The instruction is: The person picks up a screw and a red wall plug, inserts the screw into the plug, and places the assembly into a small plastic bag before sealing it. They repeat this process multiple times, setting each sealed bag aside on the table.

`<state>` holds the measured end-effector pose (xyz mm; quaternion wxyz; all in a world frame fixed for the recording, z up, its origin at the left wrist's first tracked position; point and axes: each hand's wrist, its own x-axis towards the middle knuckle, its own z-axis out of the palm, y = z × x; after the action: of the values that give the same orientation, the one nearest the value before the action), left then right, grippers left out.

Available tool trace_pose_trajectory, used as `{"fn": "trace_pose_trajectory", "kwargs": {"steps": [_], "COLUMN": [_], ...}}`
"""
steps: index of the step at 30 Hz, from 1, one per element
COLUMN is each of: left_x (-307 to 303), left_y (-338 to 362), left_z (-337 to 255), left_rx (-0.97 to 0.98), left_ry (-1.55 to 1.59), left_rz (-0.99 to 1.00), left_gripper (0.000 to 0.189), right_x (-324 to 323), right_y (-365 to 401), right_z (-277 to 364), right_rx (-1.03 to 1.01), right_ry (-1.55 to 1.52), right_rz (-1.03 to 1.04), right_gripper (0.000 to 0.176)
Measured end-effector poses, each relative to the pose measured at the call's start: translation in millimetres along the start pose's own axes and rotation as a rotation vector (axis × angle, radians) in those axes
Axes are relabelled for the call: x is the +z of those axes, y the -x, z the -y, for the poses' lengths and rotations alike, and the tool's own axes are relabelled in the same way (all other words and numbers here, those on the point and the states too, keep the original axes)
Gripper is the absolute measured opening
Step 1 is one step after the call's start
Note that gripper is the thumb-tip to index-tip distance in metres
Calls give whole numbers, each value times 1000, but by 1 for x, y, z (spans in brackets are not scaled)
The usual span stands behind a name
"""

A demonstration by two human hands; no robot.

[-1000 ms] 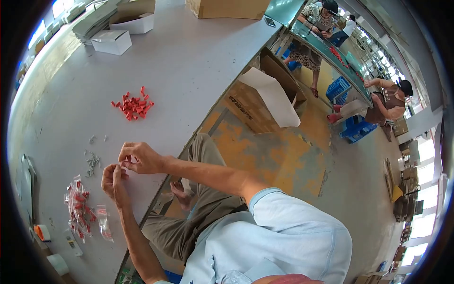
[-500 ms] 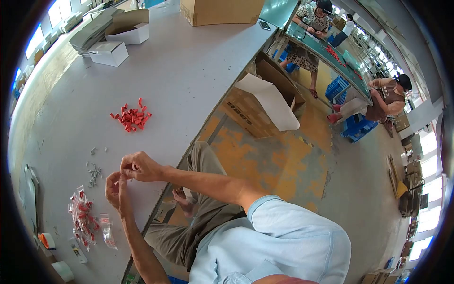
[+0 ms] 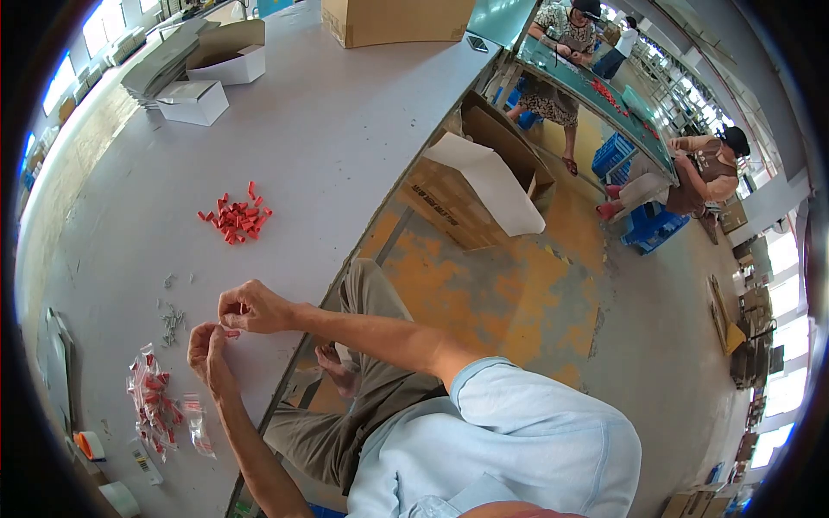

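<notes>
My right hand [image 3: 256, 308] is closed in a pinch above the table, its fingertips meeting those of my left hand [image 3: 210, 354]. The left fingers are also pinched. A small red-and-whitish piece [image 3: 231, 333] shows at the fingertips of both; its kind is too small to make out. Just left of my hands lies a scatter of small grey metal screws [image 3: 173, 324]. Farther up the table is a pile of short red plastic pieces [image 3: 236, 217]. Below the screws are clear bags with red contents [image 3: 151, 401], and beside them a single clear bag [image 3: 198, 427].
White boxes [image 3: 192, 102] and a large carton [image 3: 393, 22] stand at the table's far end. An open carton [image 3: 458, 194] sits on the floor by the table edge. An orange tape roll [image 3: 89, 445] lies near the lower left. Co-workers [image 3: 704, 173] sit at a green bench.
My left hand has shifted slightly down and left, drawing a little away from the right. A small reddish piece now shows between them.
</notes>
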<state>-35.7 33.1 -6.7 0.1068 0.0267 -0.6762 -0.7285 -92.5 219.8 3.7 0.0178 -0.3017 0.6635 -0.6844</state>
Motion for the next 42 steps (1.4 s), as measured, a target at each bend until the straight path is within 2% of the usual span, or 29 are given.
{"fn": "trace_pose_trajectory", "kwargs": {"steps": [8,10,15,23,28,37,40,42], "left_x": [-3,5,-18,-11,-6,-15,-10,3], "left_y": [-3,-1,-6,-7,-5,-11,-9,-4], "left_z": [4,-1,15,16,8,17,4,-16], "left_rx": [-26,1,-29,20,-37,-21,2,16], "left_ry": [9,-45,-12,-69,-49,7,-166,-209], "left_rz": [44,-13,-15,50,7,27,30,67], "left_gripper": [5,6,8,7,8,9,8,10], "right_x": [1,-1,3,3,3,-2,2,4], "right_y": [0,0,-1,0,1,2,-3,-4], "right_z": [-3,-5,-13,-10,-13,-7,-9,-26], "right_rx": [42,26,-12,1,8,-2,22,44], "right_ry": [-39,-25,-24,-10,-18,1,-173,-97], "right_rz": [17,-25,-90,-75,-96,-79,-62,-28], "right_gripper": [6,6,5,8,9,10,11,7]}}
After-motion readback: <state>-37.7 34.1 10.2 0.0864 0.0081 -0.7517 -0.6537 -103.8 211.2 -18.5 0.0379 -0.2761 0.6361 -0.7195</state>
